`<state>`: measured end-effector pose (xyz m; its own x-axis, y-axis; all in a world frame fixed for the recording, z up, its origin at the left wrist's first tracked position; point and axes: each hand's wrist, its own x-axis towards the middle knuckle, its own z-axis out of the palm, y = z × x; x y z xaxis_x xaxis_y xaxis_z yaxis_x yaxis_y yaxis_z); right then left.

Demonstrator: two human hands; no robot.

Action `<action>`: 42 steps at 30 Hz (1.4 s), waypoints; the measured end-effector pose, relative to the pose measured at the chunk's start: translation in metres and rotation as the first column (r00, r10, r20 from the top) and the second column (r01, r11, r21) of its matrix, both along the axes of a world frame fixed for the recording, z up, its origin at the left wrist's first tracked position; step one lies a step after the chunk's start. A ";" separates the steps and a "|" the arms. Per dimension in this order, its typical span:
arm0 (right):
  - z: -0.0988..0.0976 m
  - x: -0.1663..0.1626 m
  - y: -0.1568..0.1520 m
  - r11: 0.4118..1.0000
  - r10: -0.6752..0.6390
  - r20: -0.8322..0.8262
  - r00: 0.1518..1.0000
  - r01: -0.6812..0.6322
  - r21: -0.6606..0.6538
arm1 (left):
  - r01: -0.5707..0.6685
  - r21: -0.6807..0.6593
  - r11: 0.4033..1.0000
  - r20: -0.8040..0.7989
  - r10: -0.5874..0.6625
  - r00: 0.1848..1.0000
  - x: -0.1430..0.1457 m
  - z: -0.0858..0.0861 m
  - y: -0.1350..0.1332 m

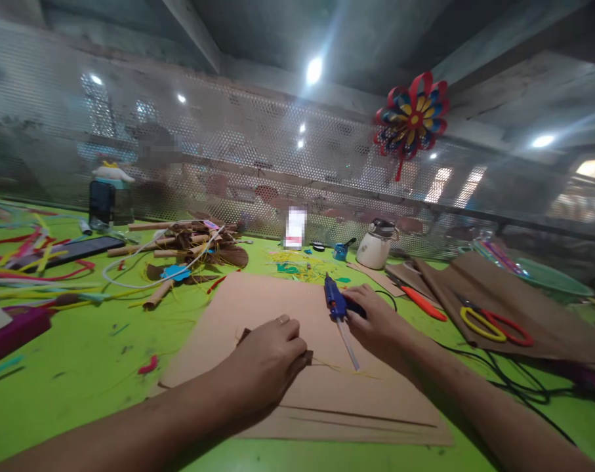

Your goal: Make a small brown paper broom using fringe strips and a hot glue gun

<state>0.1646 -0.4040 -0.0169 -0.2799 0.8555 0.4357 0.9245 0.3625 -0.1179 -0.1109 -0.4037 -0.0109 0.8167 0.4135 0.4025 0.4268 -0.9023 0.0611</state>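
Note:
My right hand [378, 321] is closed around the handle of a blue glue gun [334, 296]. The gun's nozzle points away from me, and a clear glue stick [347, 344] juts out of its back end. My left hand [272, 354] rests on the brown cardboard sheets [228, 311], its fingers curled over a small dark brown paper piece [309, 358]. Most of that piece is hidden beneath the hand. Thin yellow strands [331, 364] trail from it to the right across the cardboard.
Rolled brown paper sticks [193, 242] are heaped at the back left, near tangled coloured strips [41, 252]. Yellow-and-red scissors [496, 326] and an orange-handled cutter [422, 303] lie at right, with a black cable [513, 380]. A white jug [374, 246] stands behind.

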 end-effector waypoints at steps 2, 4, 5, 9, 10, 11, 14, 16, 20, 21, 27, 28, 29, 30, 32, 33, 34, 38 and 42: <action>-0.003 0.008 -0.001 1.000 0.024 -0.016 1.000 -0.024 -0.002 | -0.012 -0.012 1.000 0.012 0.012 1.000 0.001 -0.001 0.001; -0.005 0.015 0.002 0.999 0.035 -0.033 0.999 -0.035 0.000 | -0.034 -0.020 0.999 0.013 0.034 0.999 0.001 -0.001 0.002; -0.006 0.018 0.005 0.999 0.038 -0.040 0.998 -0.038 0.000 | -0.047 -0.022 0.999 0.009 0.047 0.999 0.001 0.000 0.002; -0.005 0.028 0.012 0.998 0.054 -0.056 0.997 -0.055 -0.009 | -0.083 -0.016 0.996 0.009 0.083 0.996 0.000 0.001 0.003; -0.004 0.030 0.013 0.998 0.057 -0.057 0.997 -0.058 -0.013 | -0.088 -0.015 0.996 0.010 0.088 0.996 0.000 0.001 0.003; -0.004 0.032 0.013 0.998 0.059 -0.058 0.997 -0.060 -0.016 | -0.091 -0.017 0.996 0.011 0.091 0.996 0.000 0.001 0.003; -0.005 0.035 0.014 0.998 0.058 -0.059 0.997 -0.058 -0.008 | -0.098 -0.044 0.994 0.006 0.098 0.995 0.000 0.000 0.002; -0.007 0.035 0.014 0.999 0.054 -0.060 0.997 -0.053 0.007 | -0.101 -0.077 0.992 0.005 0.102 0.995 -0.001 -0.001 0.002; -0.013 0.034 0.015 0.999 0.018 -0.065 0.998 -0.014 0.052 | -0.113 -0.135 0.984 0.003 0.115 0.993 -0.003 -0.002 0.003; -0.015 0.033 0.016 0.998 0.002 -0.067 0.998 0.002 0.066 | -0.117 -0.146 0.982 -0.001 0.118 0.993 -0.003 -0.002 0.003; -0.014 0.030 0.015 0.989 -0.061 -0.077 0.995 0.071 0.128 | -0.121 -0.197 0.973 -0.029 0.118 0.993 -0.003 0.001 0.003; -0.010 0.029 0.013 0.987 -0.065 -0.084 0.994 0.076 0.142 | -0.120 -0.201 0.972 -0.037 0.115 0.993 -0.003 0.002 0.003; -0.005 0.027 0.009 0.984 -0.063 -0.099 0.993 0.078 0.163 | -0.119 -0.201 0.972 -0.044 0.112 0.993 -0.003 0.004 0.002; 0.000 0.025 0.005 0.979 -0.053 -0.122 0.991 0.076 0.190 | -0.118 -0.196 0.974 -0.050 0.110 0.993 -0.003 0.005 0.002; 0.012 0.018 -0.005 0.967 -0.009 -0.189 0.982 0.056 0.248 | -0.112 -0.170 0.979 -0.058 0.103 0.993 -0.002 0.009 0.001; 0.018 0.013 -0.010 0.964 0.024 -0.222 0.975 0.036 0.263 | -0.114 -0.154 0.982 -0.069 0.104 0.992 -0.001 0.011 0.000; 0.022 0.006 -0.015 0.965 0.061 -0.252 0.966 0.007 0.262 | -0.114 -0.142 0.983 -0.083 0.103 0.991 0.000 0.012 0.000; 0.027 -0.029 -0.036 0.965 0.225 -0.280 0.933 -0.174 0.194 | -0.117 -0.075 0.990 -0.111 0.108 0.988 0.002 0.013 -0.001; 0.017 -0.066 -0.052 0.955 0.295 -0.122 0.948 -0.297 0.007 | -0.115 -0.034 0.993 -0.089 0.112 0.990 0.003 0.007 -0.001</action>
<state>0.0984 -0.4564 0.0004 -0.4674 0.7471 0.4727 0.7546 0.6157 -0.2268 -0.1084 -0.4048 -0.0034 0.7947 0.5194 0.3142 0.5314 -0.8454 0.0536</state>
